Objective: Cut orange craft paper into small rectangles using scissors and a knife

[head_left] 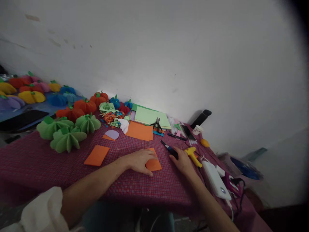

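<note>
My left hand (141,161) rests low on the cloth, its thumb and fingers curved about a rounded piece of orange paper (152,165) that lies over a straight-edged orange sheet. To its right, my right hand (182,161) is closed round the handle of a dark blue tool (170,149). This tool has a narrow, pointed front end; its exact kind is partly hidden by the fingers. A yellow glue gun (193,156) lies just beyond my right hand. An orange paper stack (97,155) lies left of my left hand, and black-handled scissors (157,125) rest on papers behind.
Green paper pumpkins (69,139) and orange ones (85,105) stand at the left, beside paper scraps (113,117). Orange sheets (139,130) and pale green sheets (151,116) lie at the back. A white power bank (216,178) with cables sits at the right edge.
</note>
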Demonstrator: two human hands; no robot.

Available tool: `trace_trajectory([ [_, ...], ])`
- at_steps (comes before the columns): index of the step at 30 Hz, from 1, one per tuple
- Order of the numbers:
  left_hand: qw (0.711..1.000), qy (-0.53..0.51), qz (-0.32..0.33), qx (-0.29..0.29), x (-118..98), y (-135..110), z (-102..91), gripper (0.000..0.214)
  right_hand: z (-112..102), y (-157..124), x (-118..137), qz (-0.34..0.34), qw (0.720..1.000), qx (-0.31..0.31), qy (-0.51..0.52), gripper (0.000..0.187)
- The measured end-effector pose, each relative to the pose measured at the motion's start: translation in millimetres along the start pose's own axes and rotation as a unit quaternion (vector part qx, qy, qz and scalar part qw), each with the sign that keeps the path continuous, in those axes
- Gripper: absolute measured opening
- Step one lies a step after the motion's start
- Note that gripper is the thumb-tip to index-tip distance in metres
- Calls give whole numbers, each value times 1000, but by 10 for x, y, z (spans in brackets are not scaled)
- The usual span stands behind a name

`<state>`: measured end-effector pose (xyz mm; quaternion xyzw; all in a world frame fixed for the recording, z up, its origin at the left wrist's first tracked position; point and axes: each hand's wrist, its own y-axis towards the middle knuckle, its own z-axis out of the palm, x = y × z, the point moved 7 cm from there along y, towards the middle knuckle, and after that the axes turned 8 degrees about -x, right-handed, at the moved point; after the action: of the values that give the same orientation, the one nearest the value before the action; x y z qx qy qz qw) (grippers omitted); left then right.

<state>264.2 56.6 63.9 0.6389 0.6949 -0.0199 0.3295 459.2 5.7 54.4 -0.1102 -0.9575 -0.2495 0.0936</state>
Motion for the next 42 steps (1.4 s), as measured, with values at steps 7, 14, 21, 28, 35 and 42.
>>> trace_trajectory([
  [7, 1000, 3, -10, -5, 25, -2, -15, 46, 114, 4, -142, 13, 999, 47, 0, 42],
  [14, 1000, 9, -26, 6, 56, 12, -28, 19, -378, -423, 64, 34, 990, 91, 104, 39],
  [21, 999, -18, -29, 0, 58, 49, -1, 25, -677, -925, 433, 23, 965, 216, 144, 39],
  [28, 998, -30, -47, -10, 56, 60, -7, 28, -540, -1032, 780, -31, 970, 210, 114, 42],
  [35, 997, -23, -76, -22, 53, 62, -37, 32, -379, -994, 848, -60, 981, 177, 58, 41],
  [42, 997, 9, -59, -46, 89, 73, 31, 40, -336, -1019, 819, -62, 986, 154, 35, 41],
])
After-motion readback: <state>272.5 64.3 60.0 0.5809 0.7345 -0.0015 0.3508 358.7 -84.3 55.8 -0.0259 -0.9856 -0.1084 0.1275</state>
